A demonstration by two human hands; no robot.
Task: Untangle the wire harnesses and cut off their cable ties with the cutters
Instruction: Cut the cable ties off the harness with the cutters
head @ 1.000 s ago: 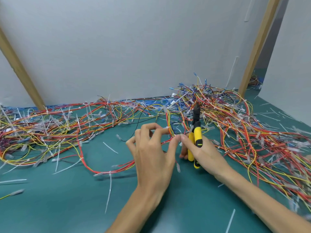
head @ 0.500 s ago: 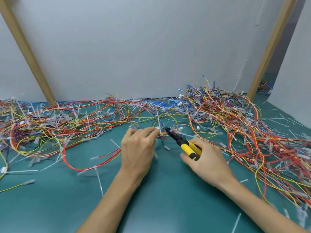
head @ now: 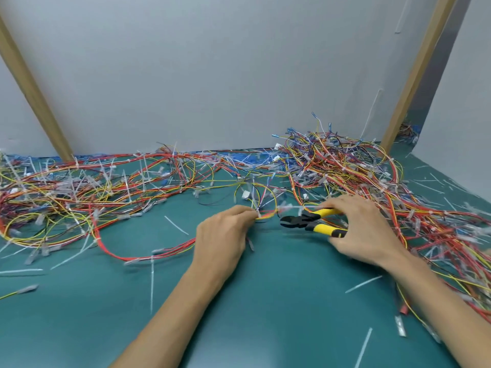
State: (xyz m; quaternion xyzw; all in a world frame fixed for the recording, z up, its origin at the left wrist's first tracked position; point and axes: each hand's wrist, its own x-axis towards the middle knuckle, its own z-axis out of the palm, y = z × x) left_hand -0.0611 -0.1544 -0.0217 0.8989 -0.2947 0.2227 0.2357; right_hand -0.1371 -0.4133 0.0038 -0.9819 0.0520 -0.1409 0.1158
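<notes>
Tangled red, yellow and orange wire harnesses (head: 106,197) with white cable ties spread across the back of the green mat. My left hand (head: 223,235) pinches a small bundle of red and yellow wires (head: 265,215) at its fingertips, where a white tie sticks up. My right hand (head: 364,229) grips the yellow-handled cutters (head: 316,221). Their black jaws point left, slightly apart, a short way from the pinched bundle. A red harness loop (head: 148,254) trails left from under my left hand.
A denser heap of harnesses (head: 358,176) fills the right side and runs under my right forearm. Cut white tie pieces (head: 176,225) lie scattered on the mat (head: 265,301). A grey wall with two slanted wooden struts (head: 34,94) closes the back.
The cutters swung from upright to lying level, jaws pointing left, and my right hand shifted right. My left hand moved left and now pinches the bundle low over the mat.
</notes>
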